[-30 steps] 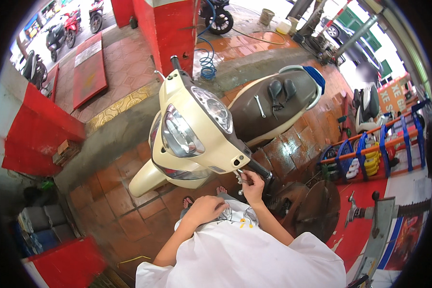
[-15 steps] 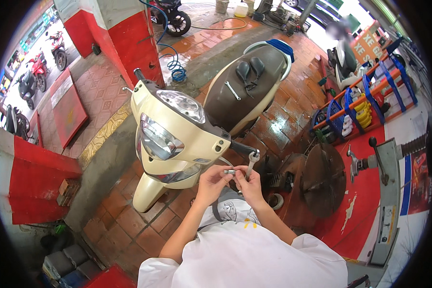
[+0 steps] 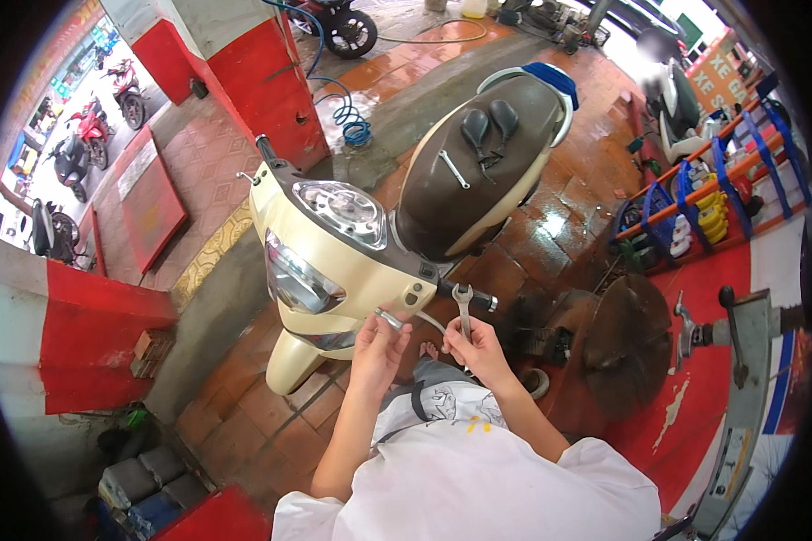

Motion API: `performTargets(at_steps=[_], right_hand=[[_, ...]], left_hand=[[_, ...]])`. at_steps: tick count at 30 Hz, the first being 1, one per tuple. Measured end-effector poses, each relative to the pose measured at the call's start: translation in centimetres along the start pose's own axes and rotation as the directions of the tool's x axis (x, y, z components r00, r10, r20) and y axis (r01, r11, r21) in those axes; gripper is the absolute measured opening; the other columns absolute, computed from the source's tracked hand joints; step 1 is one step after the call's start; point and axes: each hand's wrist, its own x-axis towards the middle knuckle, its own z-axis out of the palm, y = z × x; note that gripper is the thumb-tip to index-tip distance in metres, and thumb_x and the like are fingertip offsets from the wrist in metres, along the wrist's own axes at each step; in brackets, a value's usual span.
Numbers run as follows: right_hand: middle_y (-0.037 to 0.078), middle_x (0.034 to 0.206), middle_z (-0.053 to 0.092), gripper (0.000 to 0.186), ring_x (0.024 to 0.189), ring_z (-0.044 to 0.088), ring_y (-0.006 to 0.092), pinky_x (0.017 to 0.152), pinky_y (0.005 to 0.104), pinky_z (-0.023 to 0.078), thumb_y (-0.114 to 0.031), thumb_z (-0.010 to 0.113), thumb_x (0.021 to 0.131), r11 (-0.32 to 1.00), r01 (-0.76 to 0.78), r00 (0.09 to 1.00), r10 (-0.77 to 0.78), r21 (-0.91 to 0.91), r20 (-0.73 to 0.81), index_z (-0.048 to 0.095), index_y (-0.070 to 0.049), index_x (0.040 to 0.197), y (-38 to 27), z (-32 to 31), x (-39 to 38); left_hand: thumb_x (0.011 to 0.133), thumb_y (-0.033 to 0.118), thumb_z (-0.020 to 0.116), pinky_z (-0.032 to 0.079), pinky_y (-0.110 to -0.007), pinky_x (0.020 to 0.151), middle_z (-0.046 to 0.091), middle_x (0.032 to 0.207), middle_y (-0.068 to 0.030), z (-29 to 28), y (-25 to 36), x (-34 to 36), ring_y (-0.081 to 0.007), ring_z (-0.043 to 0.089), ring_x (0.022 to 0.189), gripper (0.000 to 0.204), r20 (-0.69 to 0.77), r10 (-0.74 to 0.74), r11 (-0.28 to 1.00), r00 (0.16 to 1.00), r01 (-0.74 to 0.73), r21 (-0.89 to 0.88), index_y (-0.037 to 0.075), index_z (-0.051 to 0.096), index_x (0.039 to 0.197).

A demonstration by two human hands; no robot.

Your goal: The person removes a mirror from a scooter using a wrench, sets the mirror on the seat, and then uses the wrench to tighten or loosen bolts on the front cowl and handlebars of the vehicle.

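Pinched between the fingertips of my left hand (image 3: 378, 350) is a small silvery cylindrical metal part (image 3: 390, 318). My right hand (image 3: 479, 350) is closed round a wrench (image 3: 464, 309), its open jaw pointing up. Both hands are in front of a cream scooter (image 3: 379, 277), a little apart from each other. Behind the wrench is the scooter's black handlebar grip (image 3: 481, 300); I cannot tell whether they touch. Two black mirrors (image 3: 488, 132) lie on the brown seat (image 3: 438, 200), with a second wrench (image 3: 454, 169) beside them.
A red and white pillar (image 3: 260, 86) stands beyond the scooter, near a coiled blue hose (image 3: 353, 126). At right are a blue and orange rack (image 3: 686, 212) of bottles, a dark round metal plate (image 3: 624, 343) and a grey machine arm (image 3: 740, 406). Parked motorbikes (image 3: 90, 135) stand far left.
My hands have moved apart: the left, with the metal part, to the left, and the right with the wrench slightly rightward. The whole view has shifted, so the scooter appears farther right.
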Motion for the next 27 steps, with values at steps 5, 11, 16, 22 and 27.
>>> performTargets(at_steps=[5,11,16,22,27], right_hand=[[-0.002,0.077,0.062,0.022,0.062,0.051,0.0021,0.054,0.0195,0.040,-0.015,0.066,0.095,1.000,0.030,0.997,-0.030,0.003,0.077,0.063,-0.003,0.112,-3.6,-1.6,3.2],[0.002,0.093,0.072,0.029,0.077,0.058,0.0015,0.064,0.0204,0.046,-0.009,0.075,0.087,0.931,0.326,0.945,-0.315,-0.168,0.089,0.069,-0.001,0.114,-5.6,-4.2,8.0],[0.001,0.086,0.070,0.020,0.073,0.059,0.0041,0.065,0.0199,0.047,-0.002,0.076,0.083,0.933,0.263,0.964,-0.249,-0.245,0.087,0.073,0.002,0.103,-7.9,-6.3,11.4],[-0.003,0.075,0.066,0.016,0.066,0.054,0.0021,0.058,0.0203,0.042,-0.007,0.074,0.086,0.882,0.312,0.948,-0.314,-0.352,0.054,0.073,0.002,0.099,-6.9,-9.6,17.4],[0.006,0.075,0.072,0.024,0.069,0.062,0.0089,0.065,0.0270,0.049,-0.020,0.076,0.085,0.807,0.232,0.861,-0.430,-0.543,-0.273,0.074,0.002,0.095,-3.1,-15.8,29.0]], left_hand=[[0.097,0.000,0.057,0.053,-0.029,0.091,0.068,0.115,-0.0124,3.5,1.3,0.7,-0.0175,0.067,0.101,0.030,0.103,0.147,0.840,0.984,-0.179,0.512,0.001,0.056,0.126],[0.091,-0.001,0.066,0.052,-0.025,0.081,0.072,0.101,-0.0102,10.3,0.2,5.3,-0.0117,0.067,0.091,0.018,0.096,0.160,0.786,0.982,-0.185,0.589,-0.001,0.062,0.109],[0.088,0.004,0.073,0.046,-0.019,0.062,0.071,0.088,-0.0038,11.5,-1.1,9.9,-0.0049,0.060,0.073,0.009,0.069,0.275,0.778,0.959,-0.264,0.571,0.001,0.067,0.095],[0.084,0.006,0.075,0.052,-0.027,0.065,0.070,0.081,-0.0076,13.6,0.5,12.1,-0.0136,0.066,0.072,0.018,0.277,0.529,0.155,0.802,-0.413,0.898,0.001,0.071,0.101],[0.083,0.003,0.073,0.049,-0.030,0.055,0.065,0.071,-0.0103,11.6,2.5,11.2,-0.0198,0.064,0.061,0.007,0.432,0.629,-0.213,0.646,-0.391,0.896,0.003,0.071,0.090]])
